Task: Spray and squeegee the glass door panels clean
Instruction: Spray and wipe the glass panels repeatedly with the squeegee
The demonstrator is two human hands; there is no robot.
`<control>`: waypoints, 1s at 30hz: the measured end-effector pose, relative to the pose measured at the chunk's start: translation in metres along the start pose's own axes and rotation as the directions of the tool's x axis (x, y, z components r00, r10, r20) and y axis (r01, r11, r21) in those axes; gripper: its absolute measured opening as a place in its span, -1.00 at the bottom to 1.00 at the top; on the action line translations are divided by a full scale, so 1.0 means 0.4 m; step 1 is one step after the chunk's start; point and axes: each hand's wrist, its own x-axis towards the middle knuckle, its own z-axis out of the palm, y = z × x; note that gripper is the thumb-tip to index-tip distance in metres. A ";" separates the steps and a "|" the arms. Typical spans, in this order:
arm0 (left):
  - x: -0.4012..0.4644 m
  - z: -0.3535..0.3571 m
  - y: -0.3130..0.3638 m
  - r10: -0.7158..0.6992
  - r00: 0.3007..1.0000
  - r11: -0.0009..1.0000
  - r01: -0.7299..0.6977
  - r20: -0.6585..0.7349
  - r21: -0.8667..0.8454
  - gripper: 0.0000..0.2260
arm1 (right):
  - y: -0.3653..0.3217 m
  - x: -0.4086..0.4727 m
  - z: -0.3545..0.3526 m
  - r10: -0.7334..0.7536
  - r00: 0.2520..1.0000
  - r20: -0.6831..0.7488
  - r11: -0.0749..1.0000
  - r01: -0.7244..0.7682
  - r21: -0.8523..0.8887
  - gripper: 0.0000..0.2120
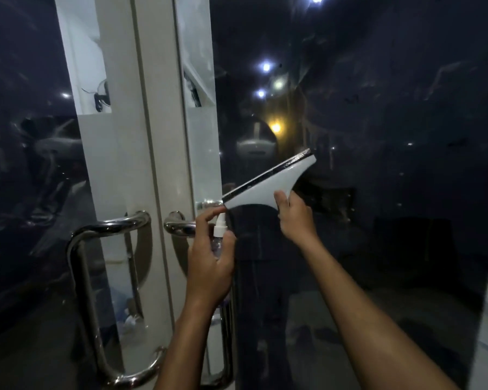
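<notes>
Head view showed the right hand (293,218) gripping the squeegee (268,184) by its stiff handle against the right glass panel (392,136). The left hand (209,257) held the small spray bottle (219,235); it looked light.

Both forearms are bare up to the frame's lower edge; the left hand (209,257) and right hand (295,218) seem ringless.
</notes>
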 end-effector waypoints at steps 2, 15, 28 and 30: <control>-0.014 0.000 -0.004 -0.014 1.000 1.000 0.014 0.006 -0.013 -0.65 | 0.077 -0.050 0.007 0.057 0.998 -0.034 0.998 -0.056 0.027 -0.57; -0.070 -0.011 0.023 -0.047 0.998 0.992 0.051 0.040 -0.116 -0.67 | 0.091 -0.029 -0.006 0.046 0.991 -0.129 0.999 -0.044 0.013 -0.54; -0.079 -0.007 0.002 -0.084 0.996 0.981 0.089 0.037 -0.170 -0.67 | 0.131 -0.080 -0.040 0.085 0.980 -0.182 0.995 -0.092 -0.027 -0.62; -0.085 -0.002 -0.004 -0.101 0.994 0.979 0.107 0.043 -0.175 -0.68 | 0.124 -0.062 -0.038 0.066 0.979 -0.192 0.998 -0.065 0.011 -0.61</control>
